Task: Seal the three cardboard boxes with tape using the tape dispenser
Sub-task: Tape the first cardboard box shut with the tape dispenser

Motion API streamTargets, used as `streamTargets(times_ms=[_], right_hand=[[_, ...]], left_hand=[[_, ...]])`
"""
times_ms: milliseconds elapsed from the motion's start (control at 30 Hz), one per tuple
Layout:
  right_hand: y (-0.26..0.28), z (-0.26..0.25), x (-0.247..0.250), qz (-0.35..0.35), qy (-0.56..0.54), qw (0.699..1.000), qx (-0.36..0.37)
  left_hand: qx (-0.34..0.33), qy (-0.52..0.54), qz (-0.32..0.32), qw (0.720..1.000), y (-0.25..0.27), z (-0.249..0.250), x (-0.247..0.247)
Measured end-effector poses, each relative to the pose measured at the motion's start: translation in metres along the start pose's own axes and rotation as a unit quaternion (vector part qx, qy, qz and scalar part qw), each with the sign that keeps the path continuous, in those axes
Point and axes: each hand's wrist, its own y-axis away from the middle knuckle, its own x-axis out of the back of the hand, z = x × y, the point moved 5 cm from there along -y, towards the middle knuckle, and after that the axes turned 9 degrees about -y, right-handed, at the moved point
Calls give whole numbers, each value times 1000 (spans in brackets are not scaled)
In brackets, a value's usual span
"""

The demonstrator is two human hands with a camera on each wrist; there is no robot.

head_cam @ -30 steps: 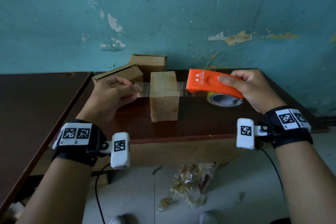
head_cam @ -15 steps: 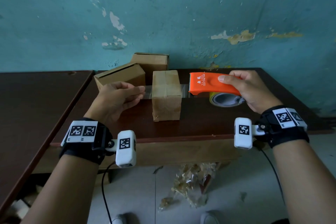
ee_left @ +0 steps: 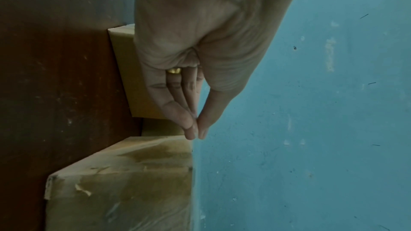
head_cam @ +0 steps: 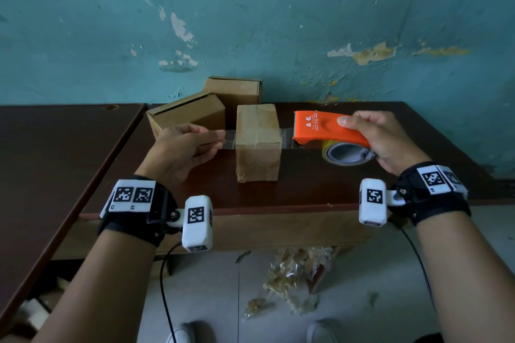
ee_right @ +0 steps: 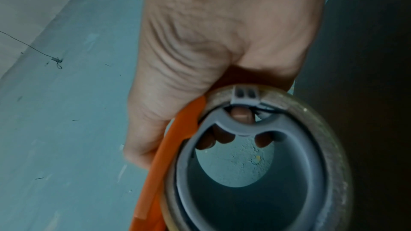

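Observation:
A small cardboard box (head_cam: 257,145) stands in the middle of the dark table (head_cam: 306,189). A clear strip of tape (head_cam: 230,139) stretches level across its top. My left hand (head_cam: 184,152) pinches the tape's free end just left of the box; in the left wrist view the fingertips (ee_left: 196,129) meet above the box (ee_left: 124,178). My right hand (head_cam: 376,138) grips the orange tape dispenser (head_cam: 326,129) to the box's right, with the tape roll (head_cam: 347,153) under it. In the right wrist view the roll (ee_right: 255,164) fills the frame, orange body (ee_right: 173,143) alongside.
Two more cardboard boxes stand behind: one tilted (head_cam: 186,115) with its flap ajar, one (head_cam: 234,95) against the teal wall. A second dark table (head_cam: 55,153) adjoins on the left. Crumpled plastic scraps (head_cam: 292,281) lie on the floor below the table's front edge.
The tape strip has come lower over the box top. My left hand has shifted slightly right toward the box; the dispenser has stayed at about the same spot.

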Motion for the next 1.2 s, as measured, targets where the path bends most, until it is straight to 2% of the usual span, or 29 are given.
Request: streamTargets(times_ms=[500, 700, 867, 1200], right_hand=[[-2, 14, 0, -5, 2, 1000, -27], [-1, 19, -2, -12, 9, 999, -39], [0, 20, -5, -22, -32, 998, -58], [3, 24, -7, -41, -29, 997, -63]], left_hand=[[14, -9, -15, 1000, -4, -7, 1], [27, -55, -30, 998, -3, -9, -1], [20, -89, -28, 995, -5, -9, 1], [24, -99, -28, 994, -3, -11, -4]])
